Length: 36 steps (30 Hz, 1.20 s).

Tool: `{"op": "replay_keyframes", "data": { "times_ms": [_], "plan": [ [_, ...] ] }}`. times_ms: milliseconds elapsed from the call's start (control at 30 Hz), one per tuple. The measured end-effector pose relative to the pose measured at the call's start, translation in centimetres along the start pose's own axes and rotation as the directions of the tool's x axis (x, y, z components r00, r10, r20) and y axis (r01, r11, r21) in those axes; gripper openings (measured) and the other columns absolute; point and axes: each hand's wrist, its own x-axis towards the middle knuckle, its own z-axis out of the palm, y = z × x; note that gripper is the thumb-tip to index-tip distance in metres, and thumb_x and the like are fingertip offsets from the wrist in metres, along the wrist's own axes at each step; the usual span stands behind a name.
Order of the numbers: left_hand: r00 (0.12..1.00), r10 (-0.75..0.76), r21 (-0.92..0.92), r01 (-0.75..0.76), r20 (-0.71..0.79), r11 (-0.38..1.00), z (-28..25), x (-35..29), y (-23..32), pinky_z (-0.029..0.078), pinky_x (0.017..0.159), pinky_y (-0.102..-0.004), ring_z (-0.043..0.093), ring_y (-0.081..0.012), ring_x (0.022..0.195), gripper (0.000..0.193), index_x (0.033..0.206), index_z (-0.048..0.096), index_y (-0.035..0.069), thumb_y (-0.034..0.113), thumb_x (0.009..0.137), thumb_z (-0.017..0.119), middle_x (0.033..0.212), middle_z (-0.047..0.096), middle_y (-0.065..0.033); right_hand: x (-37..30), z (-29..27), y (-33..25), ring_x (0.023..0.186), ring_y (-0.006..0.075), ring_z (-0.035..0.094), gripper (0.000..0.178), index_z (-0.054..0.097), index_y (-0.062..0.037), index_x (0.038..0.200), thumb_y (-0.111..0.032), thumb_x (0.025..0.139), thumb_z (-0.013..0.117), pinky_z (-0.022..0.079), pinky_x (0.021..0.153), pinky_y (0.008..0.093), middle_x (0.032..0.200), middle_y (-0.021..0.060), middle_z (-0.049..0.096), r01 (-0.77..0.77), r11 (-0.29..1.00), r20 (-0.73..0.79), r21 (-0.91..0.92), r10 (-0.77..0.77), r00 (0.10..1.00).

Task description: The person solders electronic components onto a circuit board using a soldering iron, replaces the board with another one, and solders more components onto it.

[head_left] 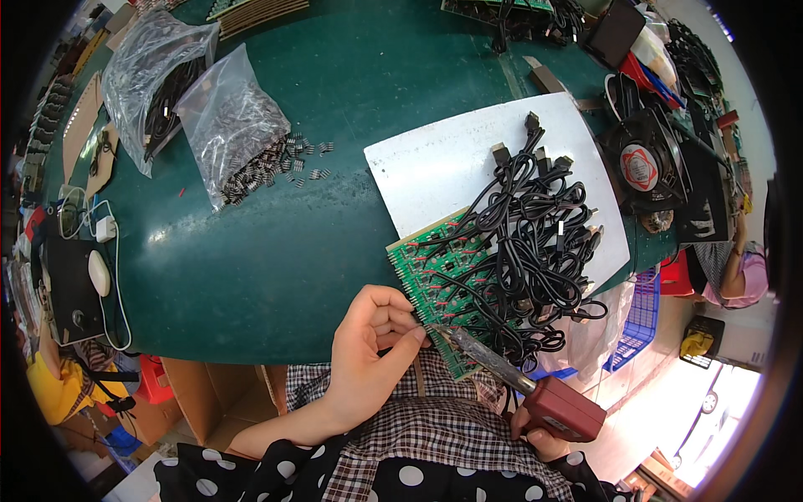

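Note:
A green circuit board panel (443, 280) with rows of small parts and red and black wires lies at the table's near edge, partly on a white sheet (427, 159). Bundled black cables (535, 234) run from it and cover its right side. My left hand (372, 351) is closed at the panel's left edge, thumb and fingers pinched together. A small dark bit shows at the fingertips, too hidden to name. My right hand (539, 433) grips the dark red handle of a soldering gun (565, 410). The gun's tip meets the panel's lower left edge beside my left thumb.
Small black pin connectors (268, 167) spill from a clear plastic bag (234, 109) on the green table (276, 259). Another bag (150, 75) holds black cables. A round black fan (644, 163) stands right, above a blue crate (640, 314). Other people sit at both sides.

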Motion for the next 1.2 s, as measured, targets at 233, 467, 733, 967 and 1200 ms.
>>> {"op": "replay_keyframes", "data": {
  "times_ms": [233,467,733,967,1200],
  "plan": [
    [1.000,0.011,0.028,-0.011,-0.009,1.000,0.1,0.0,-0.2,0.046,0.072,-0.0226,0.056,-0.0107,0.080,0.024,0.099,0.041,0.001,-0.010,0.080,0.050,0.084,0.054,-0.0057,0.3,0.7,-0.7,0.069,0.0158,0.060,0.049,0.059,-0.0027,0.096,-0.032,0.062,0.078,0.045,0.062,0.0261,0.077,0.0039,0.061,-0.010,0.998,-0.075,0.057,0.014,0.997],
    [1.000,0.008,0.060,-0.008,-0.014,0.998,-0.1,0.1,-0.1,0.046,0.070,-0.0215,0.056,-0.0087,0.078,0.025,0.099,0.042,0.001,-0.010,0.079,0.052,0.082,0.054,-0.0043,-3.0,-3.1,6.4,0.069,0.0210,0.062,0.074,0.044,-0.0001,0.117,-0.041,0.064,0.076,0.049,0.060,0.0294,0.083,0.0066,0.062,0.125,0.843,-0.018,-0.523,-0.157,0.987],
    [1.000,0.021,0.077,-0.020,-0.016,0.997,0.1,0.1,-0.1,0.046,0.069,-0.0208,0.055,-0.0082,0.076,0.025,0.099,0.042,0.001,-0.010,0.079,0.052,0.081,0.053,-0.0037,-0.7,-2.5,4.2,0.063,0.0214,0.061,0.076,0.043,0.0024,0.117,-0.040,0.063,0.077,0.049,0.056,0.0296,0.081,0.0076,0.061,0.433,0.693,0.148,-0.576,-0.433,0.889],
    [1.000,0.014,0.083,-0.013,-0.017,0.996,0.0,0.1,0.0,0.046,0.068,-0.0207,0.055,-0.0079,0.076,0.025,0.099,0.042,0.002,-0.009,0.079,0.052,0.080,0.053,-0.0034,-2.6,-3.1,6.5,0.063,0.0218,0.061,0.076,0.043,0.0037,0.115,-0.038,0.062,0.078,0.049,0.056,0.0294,0.081,0.0078,0.061,0.303,0.782,0.066,-0.544,-0.321,0.945],
    [1.000,0.007,0.101,-0.004,-0.021,0.995,0.0,0.1,0.1,0.046,0.068,-0.0206,0.056,-0.0080,0.075,0.024,0.098,0.042,0.002,-0.009,0.079,0.052,0.080,0.054,-0.0032,-2.9,-2.9,5.3,0.066,0.0226,0.062,0.075,0.044,0.0048,0.114,-0.035,0.062,0.079,0.049,0.058,0.0300,0.083,0.0103,0.062,0.201,0.866,0.013,-0.458,-0.220,0.975]
  ]
}}
